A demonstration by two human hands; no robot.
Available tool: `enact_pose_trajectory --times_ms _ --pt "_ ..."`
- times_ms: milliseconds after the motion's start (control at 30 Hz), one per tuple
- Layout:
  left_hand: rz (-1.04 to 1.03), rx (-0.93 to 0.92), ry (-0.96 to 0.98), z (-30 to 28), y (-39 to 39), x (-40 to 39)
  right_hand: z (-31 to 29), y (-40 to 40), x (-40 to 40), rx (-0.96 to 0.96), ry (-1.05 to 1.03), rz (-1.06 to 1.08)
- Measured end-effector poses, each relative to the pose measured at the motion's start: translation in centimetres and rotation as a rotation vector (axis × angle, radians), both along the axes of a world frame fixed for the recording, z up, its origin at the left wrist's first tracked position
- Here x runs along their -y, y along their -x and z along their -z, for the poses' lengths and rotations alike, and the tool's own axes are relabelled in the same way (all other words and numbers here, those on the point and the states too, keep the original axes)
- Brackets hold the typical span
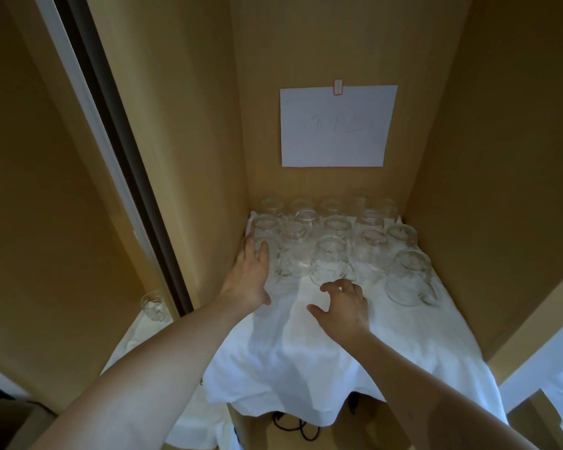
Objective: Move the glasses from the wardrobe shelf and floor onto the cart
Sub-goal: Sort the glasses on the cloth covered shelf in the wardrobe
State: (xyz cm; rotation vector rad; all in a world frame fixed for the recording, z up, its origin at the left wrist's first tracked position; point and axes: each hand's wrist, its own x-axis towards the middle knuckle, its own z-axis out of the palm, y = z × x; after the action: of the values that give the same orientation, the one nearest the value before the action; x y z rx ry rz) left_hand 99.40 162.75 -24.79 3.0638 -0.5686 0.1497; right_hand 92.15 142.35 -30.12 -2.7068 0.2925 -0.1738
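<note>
Head cam looks down into a wooden wardrobe w/ a shelf (468, 336) draped in a white cloth (306, 352). Approx. a dozen-plus clear glasses (335, 228) stand in rows toward the back of the cloth, close together, some touching; those in the rear row are blurred and hard to count. One larger glass mug (408, 277) sits at the front right of the group, a bit apart from the rest. Left hand (249, 277) reaches in along the left wall, fingers straight and extended, fingertips against the front-left glass (267, 241) — not wrapped round it. Right hand (343, 308) hovers over the cloth just in front of the middle front glass (330, 258), fingers spread and loosely curled, holding nothing; can't tell if it touches the glass. Hands are apart from each other. A white paper sheet (337, 126) is stuck on the back wall w/ a small red-edged label (338, 87) at its top; writing is faint, unreadable. Another single glass (153, 306) stands lower left, beyond the dark door track (117, 151), on white cloth. Black cables (293, 425) show beneath the cloth's front edge.
</note>
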Motion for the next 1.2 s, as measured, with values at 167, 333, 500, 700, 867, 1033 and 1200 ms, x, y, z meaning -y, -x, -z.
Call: enact_pose_trajectory --times_ms 167,333,500,700,867,1033,1200 --pt "0.087 0.044 0.021 0.7 -0.2 0.0 -0.1 -0.5 -0.6 0.009 -0.004 -0.027" --pt "0.016 -0.013 0.143 1.3 0.2 0.0 -0.5 -1.2 -0.7 0.005 0.033 -0.046" --pt "0.024 0.009 0.203 1.7 -0.5 0.1 -0.9 -1.8 -0.9 0.005 0.048 -0.055" --pt "0.007 0.018 0.193 1.8 -0.6 0.1 -0.8 -2.1 -1.1 -0.002 0.05 -0.076" --pt "-0.056 0.04 0.144 1.6 0.1 0.5 -1.0 -1.9 -1.1 0.01 0.052 -0.111" --pt "-0.092 0.113 0.151 1.0 1.3 1.4 -1.5 -1.7 -0.6 0.029 0.04 -0.149" --pt "-0.123 0.151 0.178 0.3 3.4 2.4 -1.8 -0.9 0.3 0.05 0.045 -0.193"
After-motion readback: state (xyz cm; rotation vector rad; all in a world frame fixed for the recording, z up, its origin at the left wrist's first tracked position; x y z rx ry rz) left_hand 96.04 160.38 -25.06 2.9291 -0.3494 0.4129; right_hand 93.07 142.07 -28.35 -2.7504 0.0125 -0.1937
